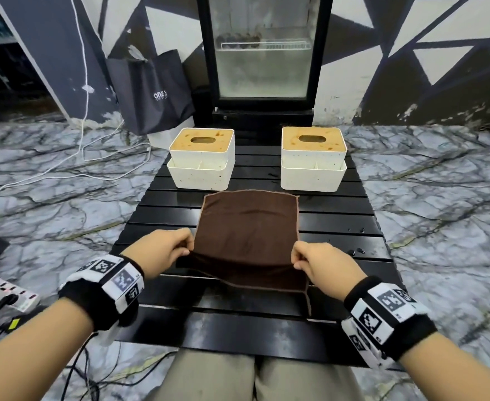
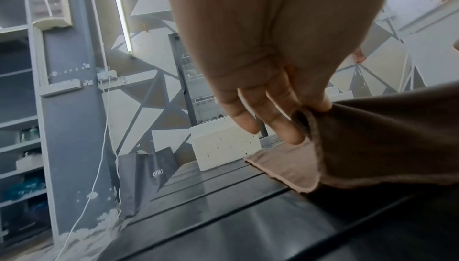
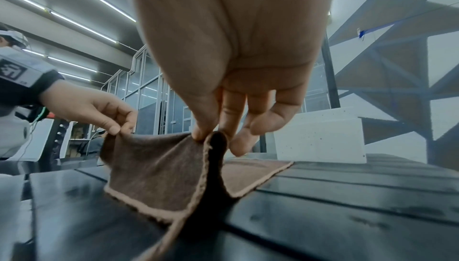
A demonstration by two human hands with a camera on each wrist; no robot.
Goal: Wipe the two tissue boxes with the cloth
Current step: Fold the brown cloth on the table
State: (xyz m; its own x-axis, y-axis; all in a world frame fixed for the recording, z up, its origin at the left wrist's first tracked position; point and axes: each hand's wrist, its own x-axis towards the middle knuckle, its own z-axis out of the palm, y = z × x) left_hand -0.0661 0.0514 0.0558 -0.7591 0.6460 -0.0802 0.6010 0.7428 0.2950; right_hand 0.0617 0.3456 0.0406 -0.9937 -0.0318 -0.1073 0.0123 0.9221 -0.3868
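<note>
A brown cloth (image 1: 248,227) lies on the black slatted table (image 1: 339,221), its near part lifted into a fold. My left hand (image 1: 186,248) pinches the fold's left edge; my right hand (image 1: 297,257) pinches its right edge. In the wrist views the cloth (image 2: 385,137) (image 3: 159,163) hangs from the pinching fingertips (image 2: 320,106) (image 3: 201,135). Two white tissue boxes with stained tan lids stand at the table's far end, the left box (image 1: 202,159) and the right box (image 1: 313,157), both beyond the cloth. The left box (image 2: 223,145) and right box (image 3: 320,137) show speckled sides.
A glass-door fridge (image 1: 262,53) stands behind the table, with a dark bag (image 1: 154,91) to its left. White cables (image 1: 84,151) run over the marble floor at left, and a power strip (image 1: 3,293) lies near my left arm. Water drops (image 1: 356,250) dot the table's right side.
</note>
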